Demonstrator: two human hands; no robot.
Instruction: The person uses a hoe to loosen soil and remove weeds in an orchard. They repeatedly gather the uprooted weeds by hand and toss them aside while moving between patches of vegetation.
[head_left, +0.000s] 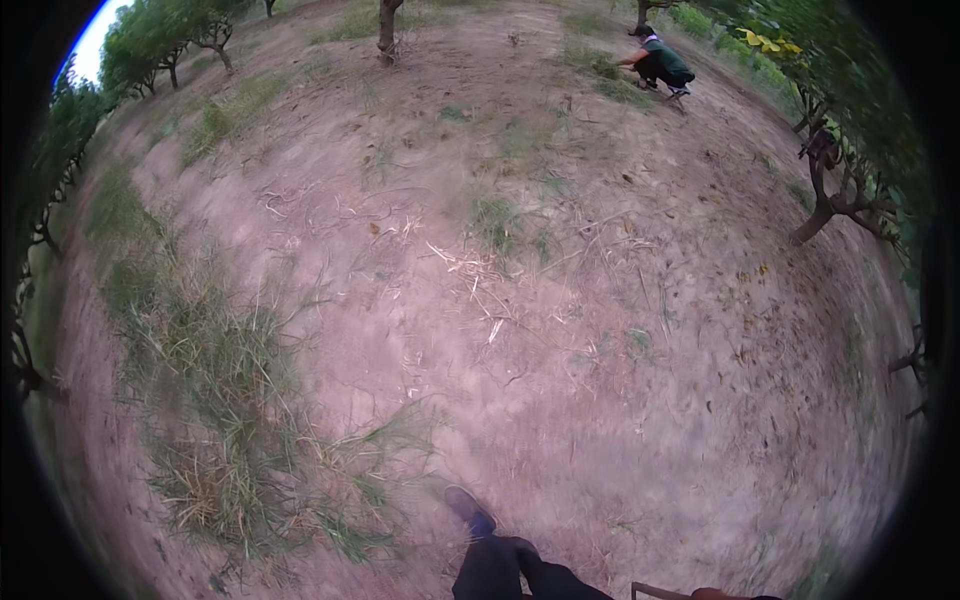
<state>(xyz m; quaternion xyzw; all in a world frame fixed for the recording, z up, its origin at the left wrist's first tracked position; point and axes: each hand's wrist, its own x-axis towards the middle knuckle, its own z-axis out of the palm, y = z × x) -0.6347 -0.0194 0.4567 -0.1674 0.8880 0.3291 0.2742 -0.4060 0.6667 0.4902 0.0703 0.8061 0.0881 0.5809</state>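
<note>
At the bottom edge, right of my dark trousers (487, 570), part of my right hand (709, 593) shows, closed around the thin handle of a tool (660, 592); the tool's kind cannot be told, as most of it is cut off by the frame. My left hand is out of view. Before me lies bare, pinkish-brown soil with dry straw (469, 264) scattered over it. A dark shoe (469, 508) of mine is on the ground, beside a large patch of green and yellowing grass (225, 390) on the left.
Another person (660, 61) squats at the upper right, arms stretched towards a clump of grass (619, 82). A tree trunk (387, 30) rises at the top middle. A low-branched tree (821, 214) stands at the right, and more trees (202, 34) line the left side.
</note>
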